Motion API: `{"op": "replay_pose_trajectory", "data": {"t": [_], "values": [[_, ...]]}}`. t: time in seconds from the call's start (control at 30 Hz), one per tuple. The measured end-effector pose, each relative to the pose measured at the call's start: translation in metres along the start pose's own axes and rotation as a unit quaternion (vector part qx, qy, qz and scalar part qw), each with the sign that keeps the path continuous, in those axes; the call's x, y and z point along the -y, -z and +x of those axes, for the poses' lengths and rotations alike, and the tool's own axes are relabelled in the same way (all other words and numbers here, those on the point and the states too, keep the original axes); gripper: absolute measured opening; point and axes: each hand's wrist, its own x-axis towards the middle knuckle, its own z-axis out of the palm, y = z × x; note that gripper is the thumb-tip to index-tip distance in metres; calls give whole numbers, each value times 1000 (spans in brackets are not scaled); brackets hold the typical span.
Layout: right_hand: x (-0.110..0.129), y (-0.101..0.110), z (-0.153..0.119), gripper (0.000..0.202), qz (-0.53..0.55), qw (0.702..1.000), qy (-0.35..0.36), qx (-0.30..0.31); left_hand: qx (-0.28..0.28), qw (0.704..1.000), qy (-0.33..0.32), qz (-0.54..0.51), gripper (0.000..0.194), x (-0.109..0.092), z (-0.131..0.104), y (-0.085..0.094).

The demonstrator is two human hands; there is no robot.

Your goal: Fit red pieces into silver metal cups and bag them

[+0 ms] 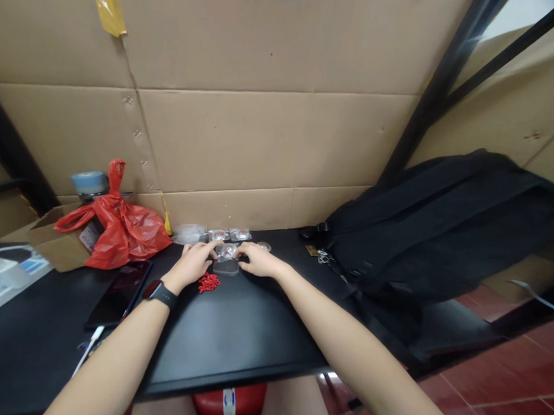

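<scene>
Both hands meet at a small clear packet (226, 252) with something silvery and red inside, near the back of the black table. My left hand (194, 262), with a dark watch on its wrist, has its fingers closed on the packet's left edge. From the right, my right hand (257, 260) pinches the other edge. Just below the packet lies a clear flat piece (226, 268). A small heap of red pieces (209, 282) rests beside my left hand. Two similar packets (219, 234) (240, 234) lie behind, against the cardboard.
At the left are a red plastic bag (129, 231), a cardboard box (60, 240), a phone (119, 295) with a white cable, and a power strip (11, 277). A large black backpack (436, 224) fills the right side, with keys (325, 257) beside it. Cardboard walls stand behind.
</scene>
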Motion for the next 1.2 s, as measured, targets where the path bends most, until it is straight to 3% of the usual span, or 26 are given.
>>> {"op": "replay_pose_trajectory", "data": {"t": [0.2, 0.4, 0.63, 0.73, 0.83, 0.9, 1.03, 1.2], "values": [[5, -6, 5, 6, -9, 999, -37, -33, -25, 999, 5, -22, 65, 7, 6, -6], [9, -6, 10, 17, 36, 992, -99, -72, -68, 991, 18, -114, 58, 8, 8, -9], [10, -10, 9, 23, -30, 977, -180, -114, -102, 978, 72, -167, 41, 3, 12, -16], [15, -3, 6, 4, -27, 980, -140, -139, -70, 989, 68, -114, 20, 1, 14, -17], [19, 3, 3, 19, 8, 993, -35, -108, -46, 995, 53, -70, 21, 1, 14, -17], [21, 3, 1, 26, 9, 998, -2, -64, -39, 996, 52, -53, 27, 3, 14, -18], [19, -3, 2, 35, -22, 998, -54, -38, -32, 996, 73, -26, 32, 3, 13, -19], [16, -2, 5, 31, 37, 991, -114, -62, -66, 995, 70, -9, 21, 3, 12, -18]]}}
